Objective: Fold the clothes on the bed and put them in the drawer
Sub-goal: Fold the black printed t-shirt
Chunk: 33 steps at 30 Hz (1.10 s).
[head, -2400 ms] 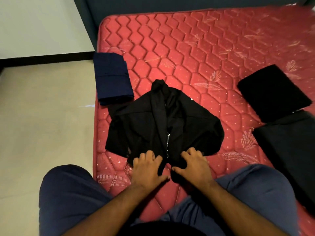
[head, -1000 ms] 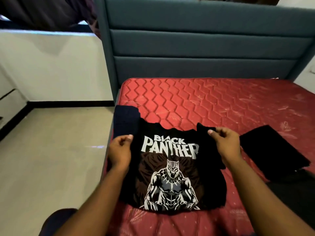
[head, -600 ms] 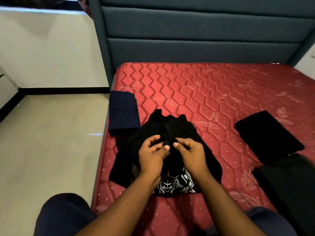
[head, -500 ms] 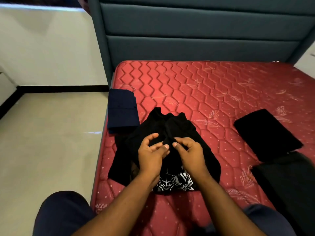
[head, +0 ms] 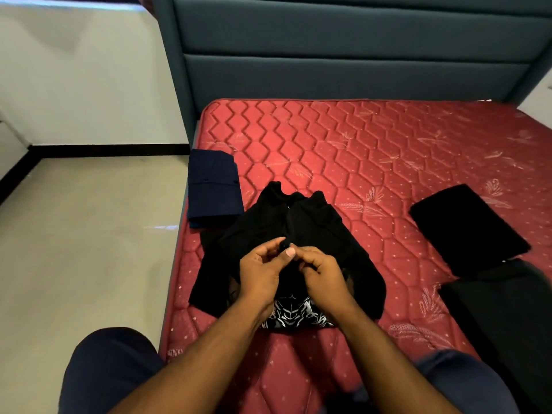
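Note:
A black printed T-shirt (head: 325, 231) lies on the red mattress (head: 373, 150) near its left edge, both sides folded inward, a strip of white print showing at its near hem. My left hand (head: 263, 273) and my right hand (head: 322, 276) meet over the shirt's middle, fingers curled, each pinching black fabric. A folded navy garment (head: 213, 186) lies at the mattress's left edge, just beyond the shirt. A folded black garment (head: 466, 228) lies to the right, with another dark one (head: 507, 318) nearer me.
A teal padded headboard (head: 343, 55) stands behind the mattress. Beige floor (head: 83, 240) runs along the bed's left side up to a white wall with black skirting. My knees in dark blue trousers (head: 110, 372) are at the bottom. No drawer is in view.
A second ago I held the shirt spread wide by its shoulders, print showing. Its sides are now folded inward and my hands have come together at its middle, barely shifting since.

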### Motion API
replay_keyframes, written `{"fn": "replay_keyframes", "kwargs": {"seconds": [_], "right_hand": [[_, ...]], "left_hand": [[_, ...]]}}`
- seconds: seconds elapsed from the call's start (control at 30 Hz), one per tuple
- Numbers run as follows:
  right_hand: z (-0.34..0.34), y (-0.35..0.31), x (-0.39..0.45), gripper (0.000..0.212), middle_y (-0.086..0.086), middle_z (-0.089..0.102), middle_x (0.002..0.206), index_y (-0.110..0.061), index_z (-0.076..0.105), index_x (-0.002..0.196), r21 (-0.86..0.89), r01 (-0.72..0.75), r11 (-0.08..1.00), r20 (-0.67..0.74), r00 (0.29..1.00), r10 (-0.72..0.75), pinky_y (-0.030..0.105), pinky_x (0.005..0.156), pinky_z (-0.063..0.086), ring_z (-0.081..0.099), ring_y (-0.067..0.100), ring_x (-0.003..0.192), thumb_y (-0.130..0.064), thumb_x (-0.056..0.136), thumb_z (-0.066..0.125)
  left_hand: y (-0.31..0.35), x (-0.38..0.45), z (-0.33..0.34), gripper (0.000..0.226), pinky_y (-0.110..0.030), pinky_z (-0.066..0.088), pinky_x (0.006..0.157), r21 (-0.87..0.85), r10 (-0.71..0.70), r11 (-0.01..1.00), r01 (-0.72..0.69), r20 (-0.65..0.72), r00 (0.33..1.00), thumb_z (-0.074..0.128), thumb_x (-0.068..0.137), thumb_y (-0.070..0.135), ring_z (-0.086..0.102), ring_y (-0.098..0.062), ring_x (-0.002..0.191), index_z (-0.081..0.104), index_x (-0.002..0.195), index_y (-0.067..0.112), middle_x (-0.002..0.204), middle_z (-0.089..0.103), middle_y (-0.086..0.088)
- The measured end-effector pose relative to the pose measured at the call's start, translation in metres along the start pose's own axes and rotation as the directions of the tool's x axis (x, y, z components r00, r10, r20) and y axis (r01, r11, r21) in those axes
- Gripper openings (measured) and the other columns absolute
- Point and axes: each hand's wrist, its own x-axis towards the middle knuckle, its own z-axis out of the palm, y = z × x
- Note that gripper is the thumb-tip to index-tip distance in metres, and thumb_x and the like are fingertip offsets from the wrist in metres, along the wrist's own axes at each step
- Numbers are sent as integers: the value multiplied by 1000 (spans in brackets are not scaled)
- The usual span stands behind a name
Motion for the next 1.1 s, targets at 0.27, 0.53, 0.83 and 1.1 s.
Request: {"fn": "replay_keyframes", "kwargs": {"seconds": [0.27, 0.53, 0.83, 1.1], "right_hand": [[-7, 38, 39, 29, 3, 69, 89, -5, 69, 104, 218, -310, 926, -100, 936, 337, 28, 81, 54, 64, 12, 83, 11, 90, 48], [-23, 42, 169, 45, 7, 61, 129, -6, 64, 122, -596, 131, 792, 237, 971, 18, 14, 100, 32, 54, 21, 121, 8, 82, 50], [25, 40, 254, 33, 6, 62, 120, -18, 58, 123, -757, 233, 610, 518, 783, 344, 29, 89, 46, 57, 24, 111, -33, 94, 56], [35, 46, 256, 43, 16, 57, 130, -10, 49, 138, -747, 12, 665, 512, 648, 563, 23, 62, 48, 60, 22, 102, -13, 95, 55]], "left_hand": [[-8, 24, -12, 12, -15, 51, 73, 123, 83, 991, -53, -248, 965, 69, 85, 2, 65, -6, 73, 70, 89, 13, 81, 71, 0], [25, 47, -78, 10, -21, 49, 38, -78, -56, 997, 24, -432, 900, 44, 100, 3, 66, -14, 46, 47, 106, 11, 93, 56, -11], [92, 110, -172, 15, -27, 60, 59, 143, 201, 979, -145, -558, 805, 40, 100, -2, 70, -16, 56, 47, 95, 10, 97, 56, -17], [136, 157, -205, 11, -27, 59, 61, 222, 345, 939, -265, -623, 702, 41, 100, 1, 68, -18, 62, 47, 104, 9, 95, 59, -14]]}}
